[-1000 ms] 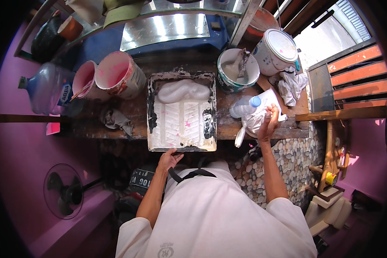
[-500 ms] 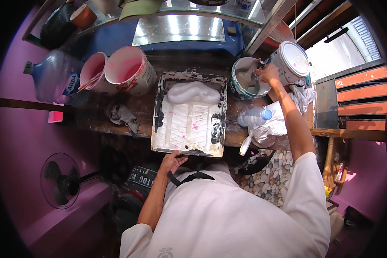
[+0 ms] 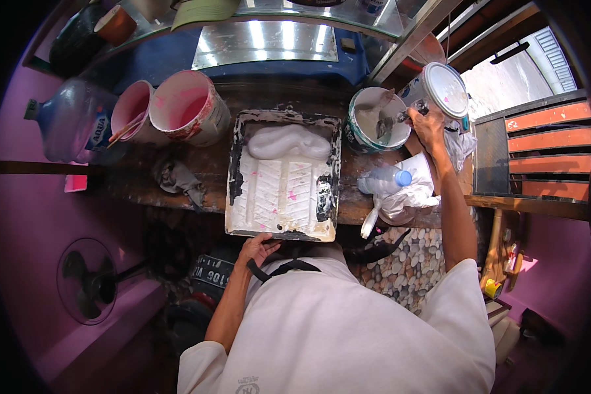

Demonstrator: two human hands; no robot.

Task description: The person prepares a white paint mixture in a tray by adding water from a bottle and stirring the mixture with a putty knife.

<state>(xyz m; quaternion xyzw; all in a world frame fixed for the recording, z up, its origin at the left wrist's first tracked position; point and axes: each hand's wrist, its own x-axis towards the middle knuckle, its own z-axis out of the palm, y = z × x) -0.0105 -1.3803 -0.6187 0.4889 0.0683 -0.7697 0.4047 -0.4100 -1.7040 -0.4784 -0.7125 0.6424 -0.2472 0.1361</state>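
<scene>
A paint tray (image 3: 282, 197), white inside with a black, flaking rim, rests on the wooden bench and juts past its front edge. Thick white paint (image 3: 289, 142) is heaped in its far end. My left hand (image 3: 259, 249) grips the tray's near rim. At the right, my right hand (image 3: 428, 125) is closed round a dark-handled, paint-smeared tool (image 3: 414, 109) at the rim of a green-and-white bucket (image 3: 358, 134). The tool's lower part reaches into the bucket, which holds whitish paint; its exact kind is unclear.
Two pink-stained buckets (image 3: 220, 118) and a large water bottle (image 3: 62, 121) stand left. A crumpled rag (image 3: 177, 180) lies left of the tray. A small blue-capped bottle (image 3: 382, 179), a white plastic bag (image 3: 410, 205) and a lidded pail (image 3: 445, 90) are right.
My right hand has shifted right and slightly down, from over the bucket's opening to its right rim, tilting the tool. My left hand keeps its hold on the tray.
</scene>
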